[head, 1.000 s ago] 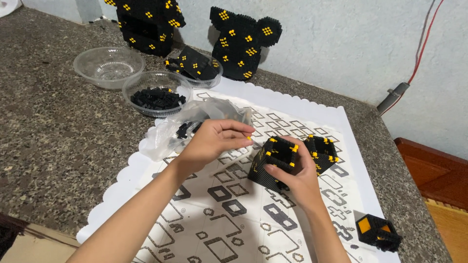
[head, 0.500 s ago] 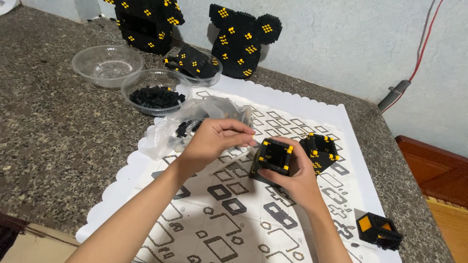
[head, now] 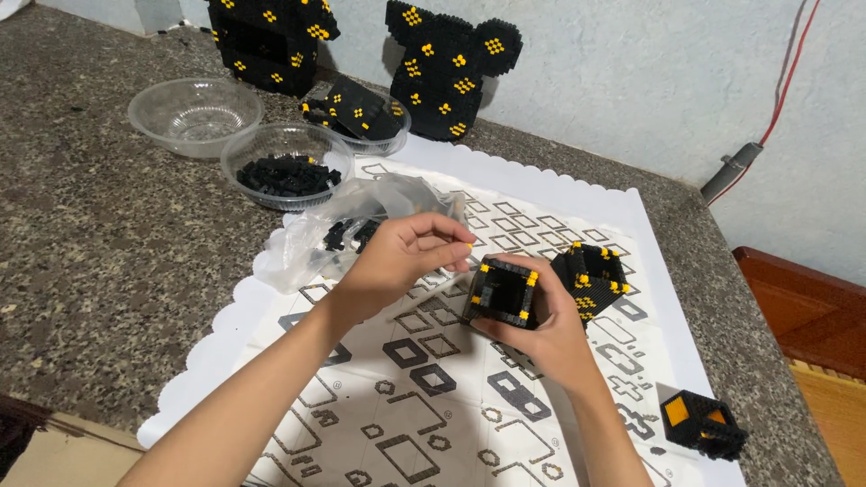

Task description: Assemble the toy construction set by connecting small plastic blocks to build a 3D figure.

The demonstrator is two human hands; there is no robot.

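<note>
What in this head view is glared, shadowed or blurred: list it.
Head view: soft glare on the clear plastic bag and the empty bowl; the left hand and right hand throw faint shadows onto the white mat; focus is sharp mid-frame, and the counter's lines bend slightly at the frame edges.

A speckled granite counter [head: 99, 261] meets a pale blue-grey wall [head: 631, 81]; wooden floor [head: 830, 397] at right.

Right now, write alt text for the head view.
A right hand holds a hollow black brick cube with yellow studs above a white patterned mat, while the left hand pinches a tiny yellow piece beside it. Behind sit a bowl of black bricks and a plastic bag.
</note>
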